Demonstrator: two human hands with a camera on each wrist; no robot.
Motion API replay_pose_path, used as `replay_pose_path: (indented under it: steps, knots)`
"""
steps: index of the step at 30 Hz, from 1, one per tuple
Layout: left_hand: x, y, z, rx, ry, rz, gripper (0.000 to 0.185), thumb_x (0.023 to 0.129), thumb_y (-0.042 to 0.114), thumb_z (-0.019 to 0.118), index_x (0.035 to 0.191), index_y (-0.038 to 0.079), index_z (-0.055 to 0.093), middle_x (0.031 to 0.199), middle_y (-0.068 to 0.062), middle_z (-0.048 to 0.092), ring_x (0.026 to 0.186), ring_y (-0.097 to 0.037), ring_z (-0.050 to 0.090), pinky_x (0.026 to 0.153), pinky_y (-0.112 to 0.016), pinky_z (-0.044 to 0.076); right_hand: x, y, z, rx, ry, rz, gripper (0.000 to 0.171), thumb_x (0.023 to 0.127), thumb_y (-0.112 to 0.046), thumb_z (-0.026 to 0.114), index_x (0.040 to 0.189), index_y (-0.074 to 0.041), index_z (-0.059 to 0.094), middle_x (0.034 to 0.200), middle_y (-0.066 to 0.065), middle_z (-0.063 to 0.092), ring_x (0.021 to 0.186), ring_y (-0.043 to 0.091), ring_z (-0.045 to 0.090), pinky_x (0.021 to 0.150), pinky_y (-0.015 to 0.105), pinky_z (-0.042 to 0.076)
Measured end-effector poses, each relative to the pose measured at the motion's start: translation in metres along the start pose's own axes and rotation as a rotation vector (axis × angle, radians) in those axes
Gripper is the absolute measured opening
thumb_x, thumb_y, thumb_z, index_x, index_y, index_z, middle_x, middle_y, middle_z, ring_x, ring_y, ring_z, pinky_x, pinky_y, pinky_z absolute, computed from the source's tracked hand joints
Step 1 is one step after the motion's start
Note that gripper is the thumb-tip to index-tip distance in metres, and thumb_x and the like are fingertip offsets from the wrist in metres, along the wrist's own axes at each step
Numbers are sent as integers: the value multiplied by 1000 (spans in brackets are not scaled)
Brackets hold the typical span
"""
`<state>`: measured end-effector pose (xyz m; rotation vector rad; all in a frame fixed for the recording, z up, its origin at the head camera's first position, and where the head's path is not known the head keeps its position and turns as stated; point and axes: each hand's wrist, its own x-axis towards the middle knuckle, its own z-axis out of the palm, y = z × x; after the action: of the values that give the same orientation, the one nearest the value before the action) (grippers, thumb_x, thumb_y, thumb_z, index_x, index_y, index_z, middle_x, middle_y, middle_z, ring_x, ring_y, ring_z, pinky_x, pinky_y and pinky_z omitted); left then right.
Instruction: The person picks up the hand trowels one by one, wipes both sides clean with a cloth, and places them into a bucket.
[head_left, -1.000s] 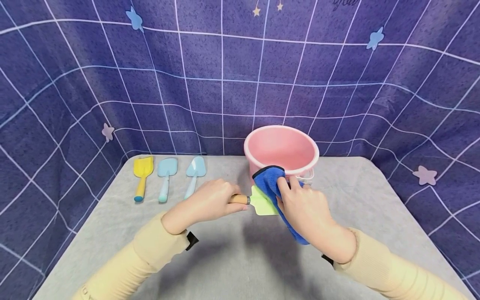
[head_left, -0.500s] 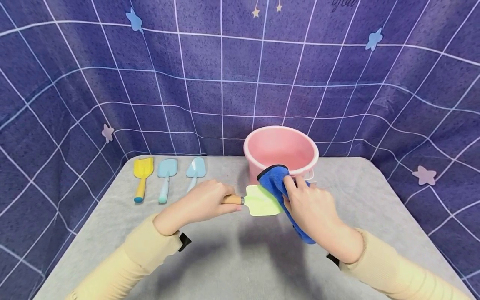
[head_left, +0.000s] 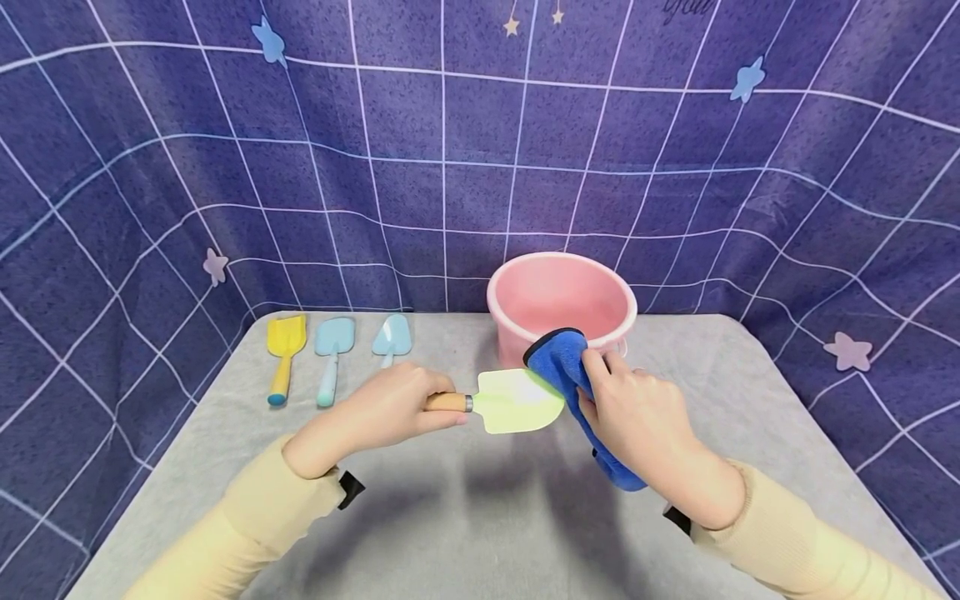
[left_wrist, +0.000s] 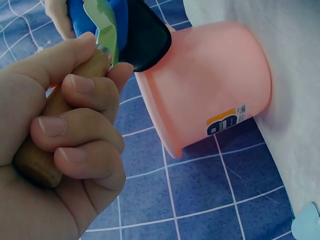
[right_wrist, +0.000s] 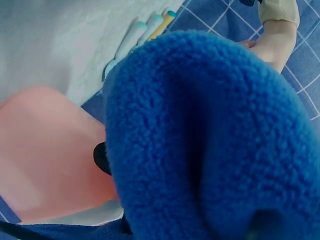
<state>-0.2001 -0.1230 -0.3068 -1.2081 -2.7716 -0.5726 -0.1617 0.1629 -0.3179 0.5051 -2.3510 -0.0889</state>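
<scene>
Grey fabric covers the table [head_left: 465, 517], backed by a purple grid-patterned curtain [head_left: 375, 150] with small star shapes. Toward the back of the table, right of centre, stands a pink bucket [head_left: 558, 296], open side up. In front of it a person in pale yellow sleeves works with both hands above the cloth-covered surface. The right hand [head_left: 645, 417] has its fingers curled round a blue microfibre cloth [head_left: 558, 362], which is bunched at the far right edge of a trowel's blade and hangs down under the palm. The left hand [head_left: 386, 412] wraps its fingers tightly round the wooden handle [head_left: 448, 402] of a light green trowel [head_left: 517, 402], held level in the air just in front of the bucket, blade pointing right. At the back left lie three smaller tools in a row, well apart from the hands: a yellow shovel [head_left: 286, 350], a light blue spade [head_left: 332, 352] and a pale blue trowel [head_left: 391, 340].

Judged from this pose, the blade's edge could snag the cloth's pile and pull it out of the right hand. A hard wipe toward the tip could twist the trowel in the left hand's grasp. The cloth's top fold sits just beside the bucket rim, so a wide stroke could knock the light bucket backward
</scene>
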Motion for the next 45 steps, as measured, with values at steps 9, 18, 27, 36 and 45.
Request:
replay_pose_path:
  steps: [9, 18, 27, 36, 45]
  knots:
    - [-7, -4, -4, -26, 10, -5, 27, 85, 38, 68, 68, 21, 55, 59, 15, 37, 53, 1, 36, 49, -18, 34, -4, 5, 2, 27, -31, 24, 33, 74, -19, 74, 87, -3, 49, 63, 9, 45, 36, 21, 39, 32, 35, 34]
    - [-15, -6, -10, -44, 36, -23, 21, 85, 34, 69, 72, 21, 58, 58, 16, 38, 50, 3, 34, 47, -17, 31, -9, 11, 8, 27, -72, 48, 32, 75, -19, 74, 90, -3, 50, 66, 11, 49, 38, 25, 44, 33, 38, 35]
    - [-21, -12, -16, -22, 11, -39, 21, 87, 37, 66, 73, 23, 56, 59, 16, 36, 51, 3, 34, 48, -17, 31, -14, 18, 9, 23, -38, 71, 32, 75, -20, 73, 91, -3, 51, 65, 12, 49, 41, 30, 50, 33, 42, 37]
    - [-23, -17, -14, -10, -20, -62, 21, 86, 38, 67, 73, 25, 56, 59, 17, 36, 51, 3, 34, 48, -17, 31, -16, 20, -5, 43, -61, 113, 28, 80, -23, 66, 91, -3, 50, 65, 13, 50, 41, 34, 49, 34, 44, 36]
    - [-21, -19, -8, -4, -5, -58, 24, 84, 35, 69, 70, 23, 54, 58, 16, 36, 50, 2, 34, 47, -18, 30, -11, 18, -26, 88, -122, 210, 27, 84, -26, 61, 89, -4, 46, 65, 13, 49, 43, 38, 48, 36, 48, 35]
